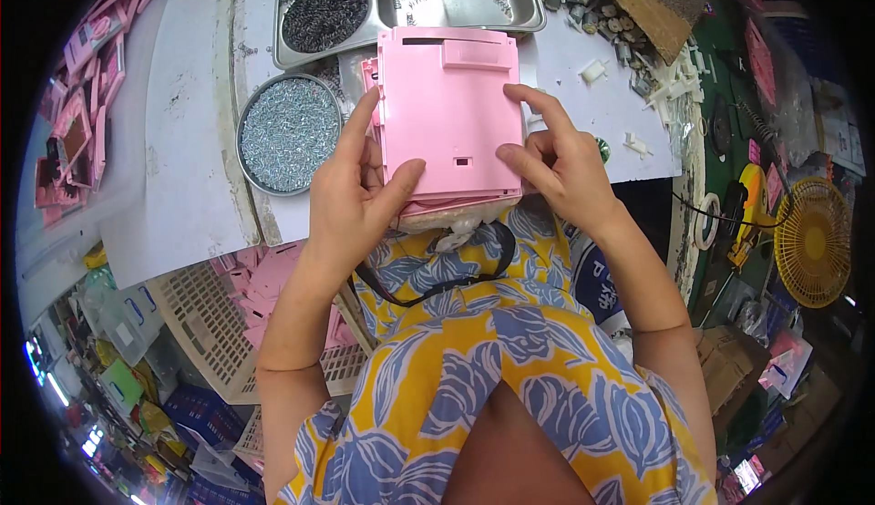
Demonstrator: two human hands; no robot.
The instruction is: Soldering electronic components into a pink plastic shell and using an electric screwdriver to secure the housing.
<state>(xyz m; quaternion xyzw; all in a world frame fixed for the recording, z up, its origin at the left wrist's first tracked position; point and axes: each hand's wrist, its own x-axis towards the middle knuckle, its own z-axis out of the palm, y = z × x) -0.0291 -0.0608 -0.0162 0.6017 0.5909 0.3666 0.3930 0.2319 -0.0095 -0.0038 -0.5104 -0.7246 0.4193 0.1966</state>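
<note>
The left hand [351, 186] grips the left side of a pink plastic panel [447, 113], its thumb lying on the lower part of the face and its index finger stretched up along the edge. The right hand [570, 163] grips the opposite side, with index finger and thumb on the right edge and the other fingers curled (their tips are hidden). The panel is held between the two hands, in front of the person's body at the near edge of the table [196, 131]. It has a long slot near its top, a raised block beside that and a small rectangular hole lower down. Beneath its lower edge, a pale padded bundle [456, 221] shows above the yellow and blue patterned clothing [410, 359].

Just left of the left hand stands a round dish [241, 154] full of small silvery screws [290, 131]. Beyond the panel lies a metal tray [469, 13], its round hollow heaped with dark springs [324, 17]. To the right of the tray, small metal parts [606, 22] are piled beside a piece of cardboard [652, 4], with white plastic parts [674, 86] nearer. Farther out, more pink parts [82, 113] are heaped at the far left, a beige basket [196, 323] sits below the table, and a yellow fan [814, 241] stands at the right.
</note>
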